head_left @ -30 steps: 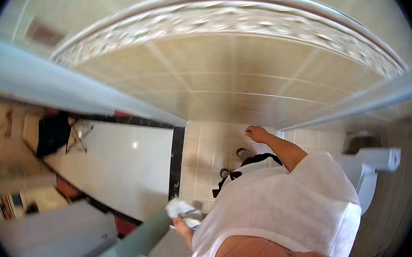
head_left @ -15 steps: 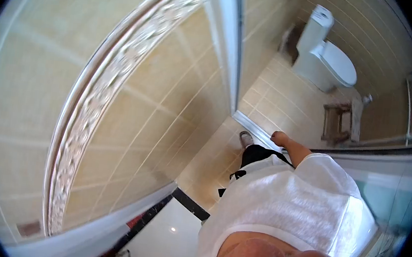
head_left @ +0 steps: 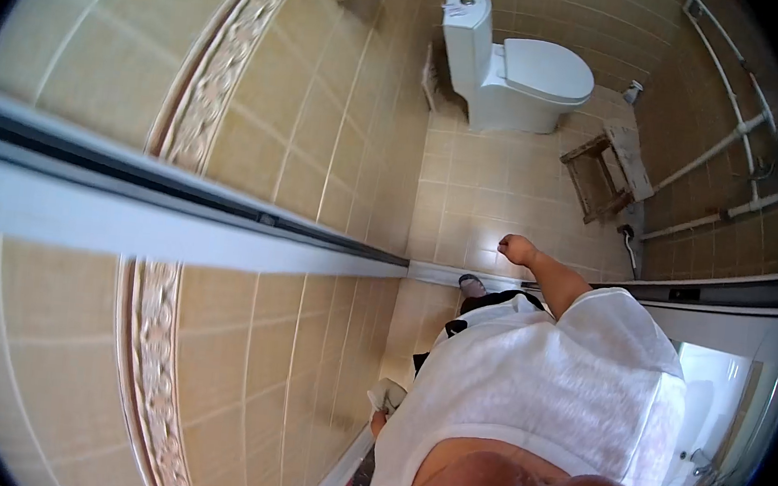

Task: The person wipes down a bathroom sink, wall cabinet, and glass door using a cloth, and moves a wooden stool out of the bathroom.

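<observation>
My right hand (head_left: 518, 250) is held out in front of me, just past the doorway threshold. Its fingers are curled into a loose fist, and I see nothing in them. Low at my left side, my left hand (head_left: 378, 422) shows only in part beside my white shirt (head_left: 544, 380). A crumpled pale cloth (head_left: 387, 396) is at its fingers, which seem closed on it; the rest of that hand is hidden by the shirt. One shoe (head_left: 471, 285) of mine is at the threshold (head_left: 442, 273).
A white toilet (head_left: 526, 83) stands against the far wall. To its right are a worn wooden stool (head_left: 606, 175) and white wall pipes (head_left: 731, 145). A sliding-door frame (head_left: 176, 213) runs along the left tiled wall. A glossy white fixture (head_left: 707, 395) is at my right.
My view has turned left and moved closer to the doorway. My right hand now reaches over the threshold, still curled. My left hand and the cloth have come into view.
</observation>
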Demonstrator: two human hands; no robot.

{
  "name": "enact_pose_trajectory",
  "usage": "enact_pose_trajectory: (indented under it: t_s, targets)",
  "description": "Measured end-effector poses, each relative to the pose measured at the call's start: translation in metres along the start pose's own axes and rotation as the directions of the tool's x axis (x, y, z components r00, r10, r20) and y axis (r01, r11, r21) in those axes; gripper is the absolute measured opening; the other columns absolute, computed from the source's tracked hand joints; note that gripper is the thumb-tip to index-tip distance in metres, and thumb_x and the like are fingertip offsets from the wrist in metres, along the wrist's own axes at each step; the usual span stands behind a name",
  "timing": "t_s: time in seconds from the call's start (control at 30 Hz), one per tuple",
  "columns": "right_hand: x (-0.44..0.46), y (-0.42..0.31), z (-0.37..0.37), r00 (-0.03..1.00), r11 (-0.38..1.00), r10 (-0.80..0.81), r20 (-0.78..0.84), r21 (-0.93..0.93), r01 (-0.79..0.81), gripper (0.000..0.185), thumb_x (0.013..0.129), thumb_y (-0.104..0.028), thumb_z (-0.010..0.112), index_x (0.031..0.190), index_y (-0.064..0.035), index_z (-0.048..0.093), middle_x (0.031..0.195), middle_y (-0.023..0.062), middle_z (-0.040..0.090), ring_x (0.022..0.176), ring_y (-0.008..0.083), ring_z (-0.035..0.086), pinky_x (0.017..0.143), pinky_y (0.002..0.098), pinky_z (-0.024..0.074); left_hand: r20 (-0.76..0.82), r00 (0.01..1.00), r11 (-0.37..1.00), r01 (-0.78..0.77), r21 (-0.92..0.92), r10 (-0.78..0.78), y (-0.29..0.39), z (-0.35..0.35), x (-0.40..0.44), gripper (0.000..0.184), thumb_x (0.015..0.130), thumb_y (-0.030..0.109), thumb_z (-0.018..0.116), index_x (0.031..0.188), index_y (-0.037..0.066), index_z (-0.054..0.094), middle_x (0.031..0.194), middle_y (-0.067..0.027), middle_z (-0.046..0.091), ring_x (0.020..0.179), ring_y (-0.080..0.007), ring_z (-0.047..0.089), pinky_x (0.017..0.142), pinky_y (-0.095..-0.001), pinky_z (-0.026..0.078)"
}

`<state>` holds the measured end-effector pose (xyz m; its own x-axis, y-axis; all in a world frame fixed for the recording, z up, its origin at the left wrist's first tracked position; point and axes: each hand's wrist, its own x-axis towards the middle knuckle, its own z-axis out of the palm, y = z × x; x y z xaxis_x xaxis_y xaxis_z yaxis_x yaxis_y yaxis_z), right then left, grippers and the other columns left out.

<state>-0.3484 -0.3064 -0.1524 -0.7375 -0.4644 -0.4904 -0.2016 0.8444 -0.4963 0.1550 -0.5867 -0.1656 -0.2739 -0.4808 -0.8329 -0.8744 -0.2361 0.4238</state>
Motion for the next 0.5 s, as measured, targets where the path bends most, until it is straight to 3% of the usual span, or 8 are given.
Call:
enact_pose_trajectory:
  t_s: [0.13,0.3,0.37,0.43,0.47,0.5]
  targets:
    - [0.008,0.0,-0.032,0.994,0.991,0.078,-0.082,0.116,-0.068,0.035,0.079,-0.029,0.054,0.099,-0.0021,0.06,0.098,0.0163,0.061,0.091,0.0314,0.057,0.082,0.037,0.0446,0.072,0.997,0.992,-0.035,0.122,0.026,0.053,-0.008,0.032,0.02,0.075,0.016,0.052,0.085,0.0,0.06,0.074,-0.0092,0.057,0.072,-0.0211,0.053,0.066,-0.0352,0.042]
    - [-0.007,0.032,-0.016,0.949,0.941,0.248,-0.195,0.283,-0.188,0.033,0.079,-0.028,0.054,0.099,-0.0021,0.06,0.099,0.0172,0.061,0.092,0.0319,0.057,0.082,0.0372,0.0443,0.173,0.981,0.95,-0.134,0.282,0.087,0.131,-0.028,0.081,0.02,0.075,0.016,0.052,0.085,0.001,0.06,0.074,-0.0091,0.057,0.071,-0.021,0.053,0.066,-0.035,0.043]
    - [-0.032,0.041,-0.006,0.902,0.855,0.408,-0.14,0.406,-0.324,0.034,0.08,-0.029,0.052,0.098,-0.0016,0.061,0.099,0.0192,0.06,0.093,0.0328,0.057,0.083,0.038,0.0436,0.217,0.969,0.925,-0.186,0.333,0.117,0.166,-0.033,0.103,0.02,0.075,0.016,0.052,0.085,0.001,0.06,0.074,-0.009,0.057,0.071,-0.021,0.053,0.065,-0.035,0.043]
    - [-0.047,0.07,0.025,0.931,0.939,0.309,-0.194,0.219,-0.266,0.035,0.08,-0.031,0.051,0.096,-0.0014,0.061,0.099,0.0202,0.059,0.093,0.0335,0.056,0.083,0.0387,0.0432,0.254,0.956,0.906,-0.234,0.353,0.148,0.204,-0.03,0.124,0.02,0.075,0.016,0.052,0.085,0.001,0.059,0.074,-0.0089,0.057,0.071,-0.021,0.053,0.065,-0.0349,0.043]
    - [-0.053,0.072,0.03,0.899,0.9,0.415,-0.142,0.207,-0.383,0.036,0.08,-0.033,0.049,0.093,-0.0017,0.062,0.097,0.0199,0.06,0.092,0.034,0.057,0.083,0.0396,0.0433,0.269,0.95,0.895,-0.255,0.365,0.161,0.222,-0.03,0.133,0.02,0.075,0.016,0.052,0.085,0.001,0.059,0.074,-0.0089,0.057,0.071,-0.0209,0.053,0.065,-0.0349,0.043]
    - [-0.029,0.156,0.105,0.937,0.943,0.329,-0.117,0.091,-0.32,0.035,0.078,-0.032,0.051,0.091,-0.0017,0.062,0.096,0.0194,0.06,0.091,0.034,0.057,0.082,0.0398,0.0435,0.28,0.944,0.885,-0.274,0.378,0.173,0.242,-0.029,0.141,0.02,0.075,0.016,0.052,0.085,0.001,0.059,0.074,-0.0088,0.057,0.071,-0.0209,0.053,0.065,-0.0348,0.043]
